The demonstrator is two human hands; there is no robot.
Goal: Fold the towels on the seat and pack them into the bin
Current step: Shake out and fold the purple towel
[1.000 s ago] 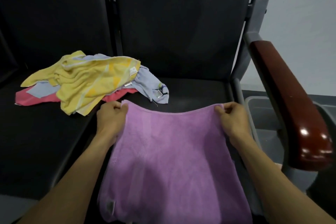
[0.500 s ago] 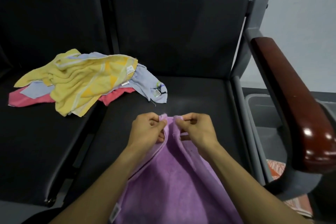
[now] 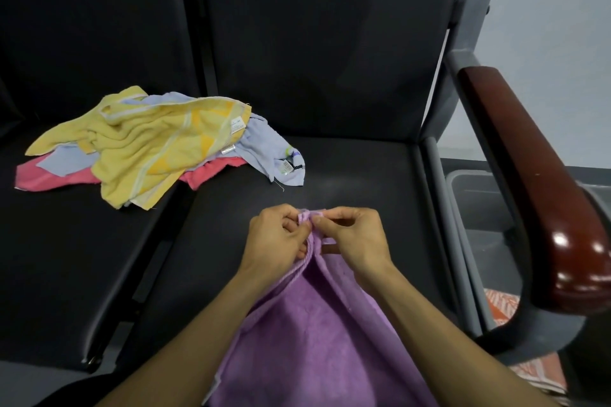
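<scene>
Two corners of a purple towel [image 3: 310, 324] meet between my hands above the black seat [image 3: 357, 175]: my left hand [image 3: 277, 241] and right hand [image 3: 357, 241] each pinch one corner between thumb and fingers, knuckles nearly touching. From that pinch the towel's long axis runs straight back toward my body, hanging in a soft trough with its two side edges rising to my fingers, so the fold line lies along the middle, below and behind my grip. The cloth is thick, fuzzy terry with a ribbed hem. The grey plastic bin [image 3: 476, 195] sits on the floor to my right, beyond the seat's metal frame and under the glossy dark red armrest [image 3: 545, 208], so my right hand is the nearer one. On the seat to my left, well apart from my hands, lies a loose heap: a crumpled yellow towel [image 3: 142, 149] on top, a pale blue towel [image 3: 267, 149] and a pink towel [image 3: 43, 178] spreading out beneath it.
</scene>
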